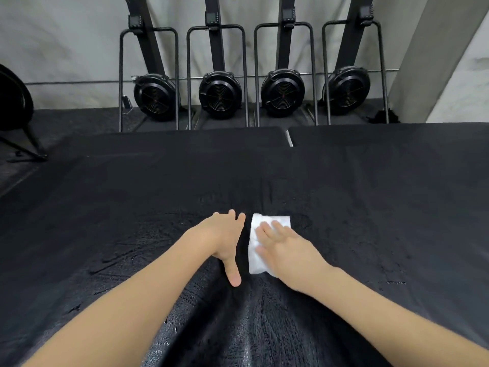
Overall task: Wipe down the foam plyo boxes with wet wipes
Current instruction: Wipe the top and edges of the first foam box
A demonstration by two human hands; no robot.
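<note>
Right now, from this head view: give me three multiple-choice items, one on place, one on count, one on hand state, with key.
1. Where does the white wipe lie?
A. Draped over a machine's frame
B. On the black box top, under the right hand
C. On the floor at far left

2. How many black fan-wheel machines stand upright against the wall?
A. Two
B. Six
C. Four

3. How is the left hand placed?
A. Flat on the box, fingers spread, holding nothing
B. Gripping the wipe
C. Raised off the box in a fist

Key: 1 B, the right hand's straight fingers press the wipe onto the box top. 2 C, four round fan housings stand side by side. 3 A, its palm lies on the surface beside the wipe, thumb pointing back.
</note>
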